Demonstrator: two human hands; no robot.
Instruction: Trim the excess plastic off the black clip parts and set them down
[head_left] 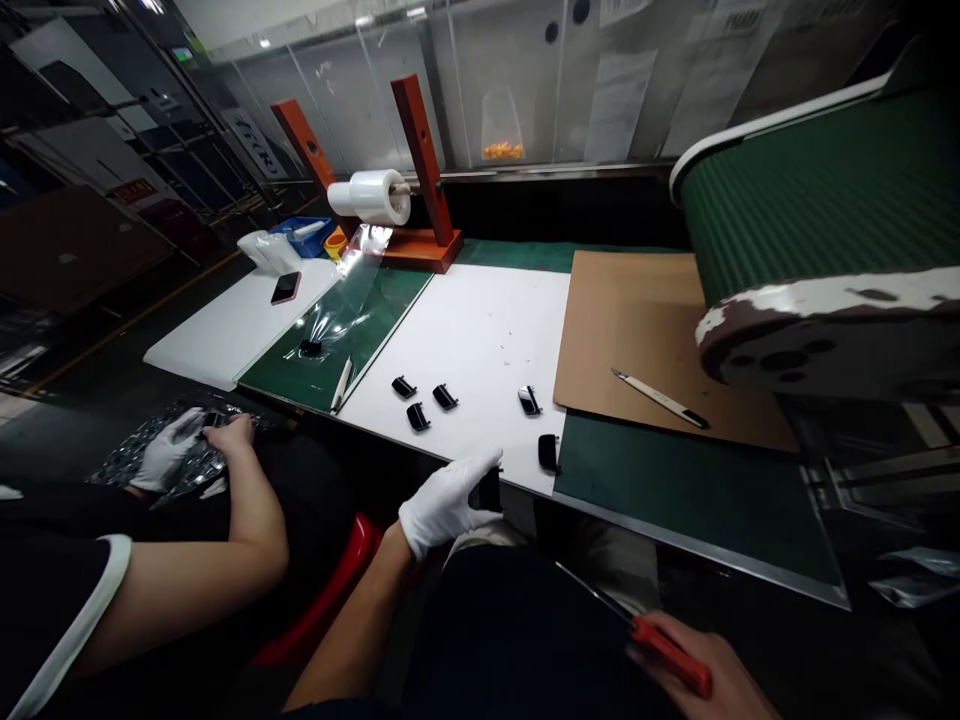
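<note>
My left hand (450, 503), in a white glove, is closed round a small black plastic part (489, 490) just off the table's front edge. The fingers cover some of that part. Low on the right, my bare right hand (697, 665) grips the red handle of a screwdriver (670, 655); its thin metal shaft points up and left, apart from the black part. On the white sheet (480, 330) lie several similar glossy black parts, among them one (548, 453) close to the front edge and another (529, 401) behind it.
A utility knife (660, 398) lies on cardboard (630, 320). Left of the white sheet are a pale pen-like tool (342, 384) and a film roll (379, 197) on a wooden stand. The green conveyor (825, 200) overhangs the right. A co-worker's gloved hand (169, 450) is at left.
</note>
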